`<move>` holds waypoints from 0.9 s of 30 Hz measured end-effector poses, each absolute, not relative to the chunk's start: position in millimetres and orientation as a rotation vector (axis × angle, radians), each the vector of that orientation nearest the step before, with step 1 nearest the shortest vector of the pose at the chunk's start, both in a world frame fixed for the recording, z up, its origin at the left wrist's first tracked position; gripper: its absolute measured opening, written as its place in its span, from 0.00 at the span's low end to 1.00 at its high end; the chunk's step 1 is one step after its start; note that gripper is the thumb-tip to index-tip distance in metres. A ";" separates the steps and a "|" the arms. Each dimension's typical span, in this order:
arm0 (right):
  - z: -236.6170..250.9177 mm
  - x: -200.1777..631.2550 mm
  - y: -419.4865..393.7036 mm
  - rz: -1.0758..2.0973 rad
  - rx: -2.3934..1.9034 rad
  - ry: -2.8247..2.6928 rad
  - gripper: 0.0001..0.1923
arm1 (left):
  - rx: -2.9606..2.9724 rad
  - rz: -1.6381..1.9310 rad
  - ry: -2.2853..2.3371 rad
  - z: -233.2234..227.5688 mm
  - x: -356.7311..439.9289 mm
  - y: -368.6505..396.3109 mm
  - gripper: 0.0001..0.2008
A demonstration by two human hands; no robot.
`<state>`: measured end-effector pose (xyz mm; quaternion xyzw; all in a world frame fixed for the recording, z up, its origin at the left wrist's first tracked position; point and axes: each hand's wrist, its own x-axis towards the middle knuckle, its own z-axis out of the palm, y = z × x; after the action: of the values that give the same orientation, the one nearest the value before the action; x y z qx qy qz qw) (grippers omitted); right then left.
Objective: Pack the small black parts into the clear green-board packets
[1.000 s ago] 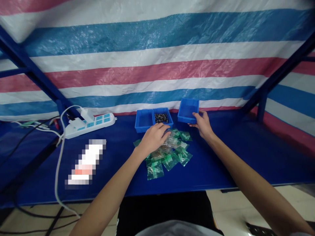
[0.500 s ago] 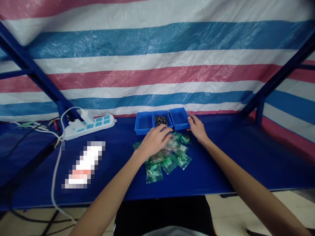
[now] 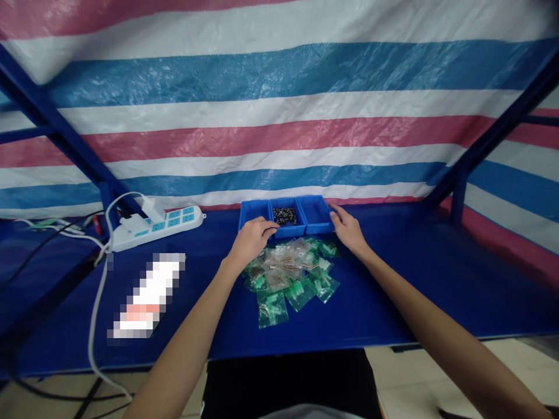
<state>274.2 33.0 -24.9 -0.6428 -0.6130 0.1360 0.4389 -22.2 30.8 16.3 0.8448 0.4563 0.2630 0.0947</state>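
Three blue plastic bins stand side by side toward the back of the table. The middle bin (image 3: 289, 231) holds many small dark metallic parts (image 3: 285, 216). My left hand (image 3: 252, 240) is at the front of the left bin (image 3: 254, 208), its curled fingers on the front edge close to the middle bin. The hand covers much of that bin's front wall. At the far side, my right hand (image 3: 349, 228) grips the outer end of the right bin (image 3: 315, 210), thumb at the front corner. Just before the bins lies a pile of small clear and green plastic bags (image 3: 283, 262).
A white power strip (image 3: 159, 230) with plugs and cables sits at the left back. A pixelated white and red item (image 3: 148, 294) lies on the blue table (image 3: 437, 273). Blue frame posts (image 3: 460, 195) and a striped tarp (image 3: 279, 137) close off the back.
My left hand has moved left from above the middle bin to the left bin's front, uncovering the bags. The right bin has shifted slightly left and lines up more evenly with the others.
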 end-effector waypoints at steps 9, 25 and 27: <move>-22.9 271.5 33.1 0.332 -1.596 -1.599 0.25 | 2.517 0.771 1.430 16.8 -19.6 27.2 0.09; 1.0 222.0 -6.8 0.063 -1.165 -2.004 0.12 | 2.788 0.732 1.586 7.7 -3.9 23.8 0.08; 0.3 221.3 -6.9 0.116 -1.175 -1.985 0.13 | 2.773 0.768 1.572 5.7 -2.0 25.5 0.06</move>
<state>221.3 -6.9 0.3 -0.4654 -0.7862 0.0461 0.4041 -2.0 25.5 5.7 0.8437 0.4782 0.2338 -0.0687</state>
